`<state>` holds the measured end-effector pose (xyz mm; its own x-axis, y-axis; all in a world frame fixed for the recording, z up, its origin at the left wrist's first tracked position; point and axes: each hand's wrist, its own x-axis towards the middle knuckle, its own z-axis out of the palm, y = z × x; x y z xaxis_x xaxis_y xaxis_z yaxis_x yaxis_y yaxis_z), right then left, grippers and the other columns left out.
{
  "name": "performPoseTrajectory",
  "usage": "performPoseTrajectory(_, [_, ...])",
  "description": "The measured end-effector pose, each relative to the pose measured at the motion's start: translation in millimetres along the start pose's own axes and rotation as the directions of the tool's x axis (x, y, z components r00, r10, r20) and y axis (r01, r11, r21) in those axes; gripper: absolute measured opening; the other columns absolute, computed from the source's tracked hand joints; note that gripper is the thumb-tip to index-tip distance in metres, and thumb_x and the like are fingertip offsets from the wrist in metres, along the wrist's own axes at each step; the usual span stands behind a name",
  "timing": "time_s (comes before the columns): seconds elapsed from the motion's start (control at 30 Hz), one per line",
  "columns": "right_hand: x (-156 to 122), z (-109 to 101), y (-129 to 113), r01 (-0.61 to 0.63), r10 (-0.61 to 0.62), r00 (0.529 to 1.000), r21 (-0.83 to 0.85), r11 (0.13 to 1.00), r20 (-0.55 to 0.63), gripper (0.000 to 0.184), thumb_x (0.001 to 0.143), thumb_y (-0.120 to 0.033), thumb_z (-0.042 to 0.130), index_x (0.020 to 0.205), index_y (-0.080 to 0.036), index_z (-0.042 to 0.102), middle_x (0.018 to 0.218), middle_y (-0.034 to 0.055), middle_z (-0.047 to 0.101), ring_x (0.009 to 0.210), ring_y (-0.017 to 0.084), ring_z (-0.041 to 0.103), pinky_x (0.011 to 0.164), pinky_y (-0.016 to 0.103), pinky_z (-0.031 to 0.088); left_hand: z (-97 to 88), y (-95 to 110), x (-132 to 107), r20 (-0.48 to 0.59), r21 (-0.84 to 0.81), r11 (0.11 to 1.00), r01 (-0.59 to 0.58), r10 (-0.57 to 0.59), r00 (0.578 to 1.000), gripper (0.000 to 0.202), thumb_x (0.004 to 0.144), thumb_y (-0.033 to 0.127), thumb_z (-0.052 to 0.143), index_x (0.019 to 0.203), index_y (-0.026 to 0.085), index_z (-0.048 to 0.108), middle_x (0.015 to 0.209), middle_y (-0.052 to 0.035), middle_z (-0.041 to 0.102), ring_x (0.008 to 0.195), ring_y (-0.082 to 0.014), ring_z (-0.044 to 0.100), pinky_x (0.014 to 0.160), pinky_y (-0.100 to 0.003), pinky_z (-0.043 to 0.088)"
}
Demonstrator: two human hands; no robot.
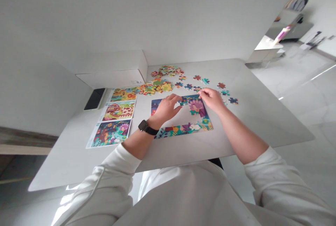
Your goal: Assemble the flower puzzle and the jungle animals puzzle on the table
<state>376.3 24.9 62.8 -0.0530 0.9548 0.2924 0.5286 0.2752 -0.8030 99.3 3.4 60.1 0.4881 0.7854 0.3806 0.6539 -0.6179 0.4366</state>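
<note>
A partly assembled jigsaw puzzle (pixel 173 131) lies on the table, its border joined around a gap in the middle. A purple peacock section (pixel 196 106) fills part of its right side. Over the left part of the puzzle is my left hand (pixel 168 108), thumb and fingers apart with nothing visible between them. My right hand (pixel 212 99) is at the puzzle's upper right corner, thumb and forefinger pinched together; what they hold, if anything, is too small to make out. Just beyond those fingertips lies a loose dark puzzle piece (pixel 196 88).
Loose pieces, such as a brown one (pixel 221 85) and a dark blue one (pixel 233 100), lie behind and right. Heaped pieces (pixel 168 70) are at the back. A picture sheet (pixel 111 133), a phone (pixel 95 99) and a white box (pixel 112 79) stand left. A wall backs the table (pixel 262 114).
</note>
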Motion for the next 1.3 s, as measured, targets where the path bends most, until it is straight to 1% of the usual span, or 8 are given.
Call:
performPoseTrajectory(0.07, [10, -2, 0, 0.028, -0.027, 1.0, -0.028, 0.999, 0.006, 0.032, 0.099, -0.051, 0.066, 0.093, -0.024, 0.081, 0.082, 0.005, 0.08, 0.076, 0.023, 0.071, 0.074, 0.033, 0.051, 4.1, -4, 2, 0.033, -0.005, 1.0, -0.003, 0.003, 0.999, 0.025, 0.097, 0.025, 0.072, 0.122, 0.022, 0.072, 0.121, -0.0122, 0.072, 0.113, -0.0309, 0.07, 0.102, -0.046, 0.056])
performPoseTrajectory(0.13, [13, 3, 2, 0.04, -0.04, 0.999, -0.044, 0.998, 0.004, 0.029, 0.1, -0.047, 0.065, 0.093, -0.024, 0.081, 0.081, 0.0049, 0.08, 0.074, 0.022, 0.071, 0.074, 0.033, 0.05, 10.8, -6, 2, 0.044, -0.016, 1.0, 0.002, -0.002, 0.999, 0.025, 0.095, 0.023, 0.072, 0.121, 0.023, 0.073, 0.121, -0.0116, 0.073, 0.111, -0.0303, 0.07, 0.102, -0.045, 0.056])
performPoseTrajectory(0.27, [3, 28, 15, 0.036, -0.035, 0.999, -0.112, 0.993, 0.015, 0.026, 0.102, -0.04, 0.063, 0.092, -0.025, 0.081, 0.081, 0.004, 0.08, 0.072, 0.021, 0.069, 0.073, 0.032, 0.05, 26.2, -11, -1, 0.047, -0.017, 1.0, 0.02, -0.02, 0.999, 0.024, 0.095, 0.021, 0.07, 0.118, 0.024, 0.075, 0.121, -0.0108, 0.074, 0.112, -0.0295, 0.07, 0.104, -0.045, 0.056])
performPoseTrajectory(0.4, [-7, 39, 26, 0.104, -0.085, 0.991, -0.183, 0.978, 0.108, 0.021, 0.1, -0.035, 0.066, 0.094, -0.026, 0.084, 0.09, 0.0045, 0.083, 0.082, 0.023, 0.072, 0.078, 0.033, 0.052, 36.1, -15, -2, 0.05, -0.007, 0.999, 0.031, -0.031, 0.998, 0.022, 0.095, 0.024, 0.071, 0.116, 0.025, 0.076, 0.121, -0.0104, 0.076, 0.113, -0.03, 0.07, 0.106, -0.046, 0.055])
performPoseTrajectory(0.57, [-6, 34, 28, 0.145, -0.107, 0.974, -0.188, 0.971, 0.197, 0.018, 0.101, -0.032, 0.069, 0.095, -0.027, 0.085, 0.094, 0.0063, 0.082, 0.085, 0.023, 0.072, 0.082, 0.034, 0.051, 39.4, -16, -1, 0.05, -0.018, 0.999, 0.03, -0.029, 0.998, 0.02, 0.095, 0.025, 0.071, 0.115, 0.025, 0.077, 0.12, -0.0109, 0.077, 0.115, -0.031, 0.07, 0.107, -0.047, 0.053])
performPoseTrajectory(0.73, [-6, 31, 29, 0.233, -0.177, 0.949, -0.199, 0.952, 0.261, 0.018, 0.101, -0.029, 0.07, 0.099, -0.027, 0.087, 0.095, 0.0069, 0.079, 0.089, 0.022, 0.071, 0.083, 0.033, 0.051, 40.5, -16, -1, 0.043, -0.013, 0.999, 0.034, -0.033, 0.999, 0.02, 0.096, 0.027, 0.072, 0.115, 0.025, 0.077, 0.121, -0.0105, 0.077, 0.117, -0.0308, 0.07, 0.109, -0.046, 0.052])
performPoseTrajectory(1.07, [-8, 34, 35, 0.316, -0.234, 0.916, -0.229, 0.921, 0.326, 0.018, 0.1, -0.028, 0.073, 0.094, -0.025, 0.089, 0.097, 0.0088, 0.075, 0.088, 0.022, 0.07, 0.082, 0.034, 0.052, 40.9, -19, -1, 0.056, -0.04, 0.998, 0.044, -0.042, 0.998, 0.021, 0.095, 0.028, 0.076, 0.116, 0.024, 0.081, 0.129, -0.0115, 0.077, 0.124, -0.0323, 0.069, 0.116, -0.05, 0.05])
performPoseTrajectory(1.3, [-7, 33, 34, 0.341, -0.252, 0.909, -0.248, 0.907, 0.331, 0.016, 0.101, -0.026, 0.074, 0.094, -0.024, 0.089, 0.097, 0.0078, 0.075, 0.089, 0.02, 0.07, 0.083, 0.033, 0.053, 40.7, -19, -3, 0.117, 0.113, 0.993, -0.024, 0.011, 0.993, 0.03, 0.103, 0.029, 0.065, 0.128, 0.022, 0.08, 0.138, -0.0107, 0.076, 0.131, -0.0304, 0.068, 0.119, -0.049, 0.05])
